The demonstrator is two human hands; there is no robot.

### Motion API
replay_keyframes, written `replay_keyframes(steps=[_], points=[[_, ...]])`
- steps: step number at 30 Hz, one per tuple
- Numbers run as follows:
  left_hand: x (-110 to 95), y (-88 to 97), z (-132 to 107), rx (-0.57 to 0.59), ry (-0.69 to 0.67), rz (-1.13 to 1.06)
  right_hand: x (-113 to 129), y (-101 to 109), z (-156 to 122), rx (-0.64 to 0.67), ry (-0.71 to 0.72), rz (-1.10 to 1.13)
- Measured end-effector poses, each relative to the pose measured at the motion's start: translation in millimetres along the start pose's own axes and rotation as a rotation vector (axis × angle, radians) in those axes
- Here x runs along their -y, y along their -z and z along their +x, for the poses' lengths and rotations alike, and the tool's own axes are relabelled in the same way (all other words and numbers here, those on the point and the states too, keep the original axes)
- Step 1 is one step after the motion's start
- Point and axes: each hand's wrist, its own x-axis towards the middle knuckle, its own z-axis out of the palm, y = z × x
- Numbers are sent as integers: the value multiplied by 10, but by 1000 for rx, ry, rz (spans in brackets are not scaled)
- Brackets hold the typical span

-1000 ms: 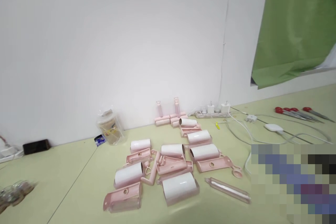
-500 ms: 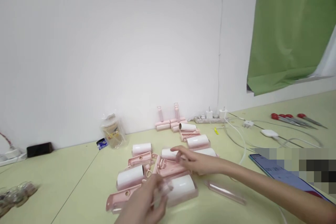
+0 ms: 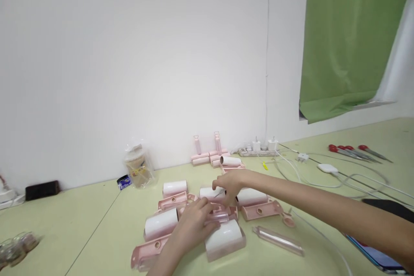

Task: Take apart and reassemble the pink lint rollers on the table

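Observation:
Several pink lint-roller parts and white paper rolls lie in a cluster on the pale green table (image 3: pixel 80 224). My left hand (image 3: pixel 194 224) rests on a pink roller frame (image 3: pixel 223 215) in the middle of the cluster, fingers curled over it. My right hand (image 3: pixel 231 183) reaches in from the right and pinches at a white roll (image 3: pixel 210 192) just behind that frame. A larger white roll (image 3: pixel 223 237) lies in front of my left hand, and a clear pink cover (image 3: pixel 278 238) lies to its right.
A plastic jar (image 3: pixel 139 168) stands by the wall at left. Assembled pink rollers (image 3: pixel 207 155) and a power strip (image 3: pixel 258 148) with white cables sit at the back. Red-handled tools (image 3: pixel 352 152) lie far right, a phone (image 3: pixel 381 258) near the front right edge.
Both hands came into view and moved onto the cluster. My right hand has shifted further back to the white roll; my left hand moved up onto the pink frame. The camera tilted up slightly.

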Motion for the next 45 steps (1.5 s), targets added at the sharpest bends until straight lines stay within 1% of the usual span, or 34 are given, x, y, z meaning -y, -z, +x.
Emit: replay_keyframes(steps=[2, 4, 7, 9, 11, 13, 15, 17, 19, 20, 22, 23, 24, 26, 27, 30, 32, 35, 37, 38, 40, 42, 43, 44, 45], points=[[28, -25, 21, -11, 16, -18, -103, 68, -48, 5, -3, 2], [69, -83, 62, -40, 39, -24, -246, 141, -90, -24, -19, 2], [136, -184, 166, -87, 58, -24, -519, 261, -59, -141, -99, 9], [161, -214, 225, -106, 66, -25, -711, 328, 55, -263, -192, 32], [149, -203, 230, -118, 74, -22, -889, 363, 233, -390, -309, 76], [104, -194, 161, -128, 85, -17, -1037, 362, 442, -486, -431, 145], [51, -254, 32, -156, 72, 4, -1143, 330, 650, -537, -531, 229], [32, -426, -114, -238, 21, 71, -1201, 276, 836, -565, -593, 312], [77, -678, -222, -394, -1, 225, -1216, 207, 990, -591, -624, 382], [124, -804, -251, -444, -18, 272, -1212, 170, 1054, -603, -630, 411], [242, -988, -258, -473, -64, 278, -1191, 103, 1155, -628, -627, 456], [299, -1027, -242, -461, -99, 269, -1179, 78, 1190, -642, -621, 473], [347, -1027, -220, -434, -133, 254, -1167, 63, 1213, -660, -613, 486], [398, -929, -175, -341, -169, 202, -1146, 75, 1222, -717, -597, 506], [400, -848, -156, -284, -158, 159, -1136, 104, 1206, -757, -587, 515], [349, -602, -103, -144, -54, 4, -1098, 272, 1075, -909, -536, 542], [309, -498, -58, -103, 11, -45, -1053, 409, 920, -1020, -482, 558], [284, -441, 7, -78, 82, -42, -931, 539, 595, -1167, -365, 579], [275, -433, 25, -76, 93, -65, -802, 521, 326, -1228, -268, 598], [263, -431, 22, -96, 89, -107, -724, 475, 183, -1241, -220, 611], [210, -426, -1, -205, 109, -297, -549, 309, -109, -1219, -122, 645], [100, -419, -43, -318, 206, -686, -367, 61, -383, -1133, -26, 685], [23, -414, -68, -332, 265, -892, -282, -82, -507, -1072, 19, 705], [-64, -408, -97, -307, 316, -1086, -208, -232, -621, -986, 80, 734], [-156, -400, -129, -253, 343, -1260, -145, -382, -721, -860, 182, 789]])
